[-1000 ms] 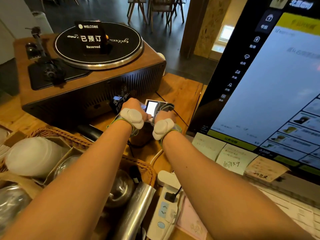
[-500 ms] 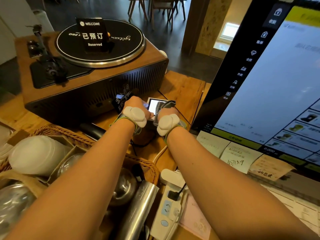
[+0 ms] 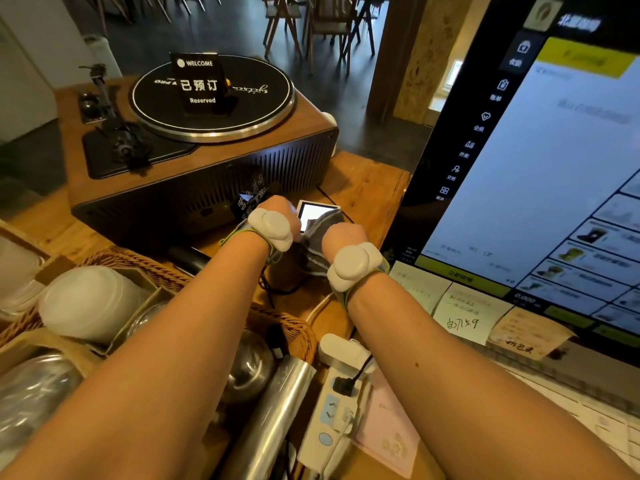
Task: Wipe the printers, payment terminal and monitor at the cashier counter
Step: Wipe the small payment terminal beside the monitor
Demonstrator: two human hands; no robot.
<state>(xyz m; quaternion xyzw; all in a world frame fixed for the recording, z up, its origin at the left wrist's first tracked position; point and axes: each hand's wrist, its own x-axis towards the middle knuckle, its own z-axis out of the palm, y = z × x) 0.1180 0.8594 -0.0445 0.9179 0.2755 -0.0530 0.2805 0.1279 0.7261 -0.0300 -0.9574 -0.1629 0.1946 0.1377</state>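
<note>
Up close, both forearms reach forward side by side, wrists bent so the backs of the hands face the camera. The right hand (image 3: 343, 237) has its fingers curled round a grey cloth (image 3: 320, 225) and clamped on it. The ribbed fabric drapes over the lower right corner of the payment terminal (image 3: 309, 211), whose small bright screen stands just beyond the fingers. The left hand (image 3: 277, 214) is bent like a fist at the terminal's left edge; its fingers are hidden, so I cannot tell whether they grip anything. Under the fingers lies a plank-wood bench (image 3: 363, 188). Beyond the left fingers sits a wood-cased record player (image 3: 194, 168) with a round black platter. To the right of the right fingers rises the glossy, lit monitor (image 3: 554, 161). Nearer than the fingers is a woven wicker basket (image 3: 299, 329).
</note>
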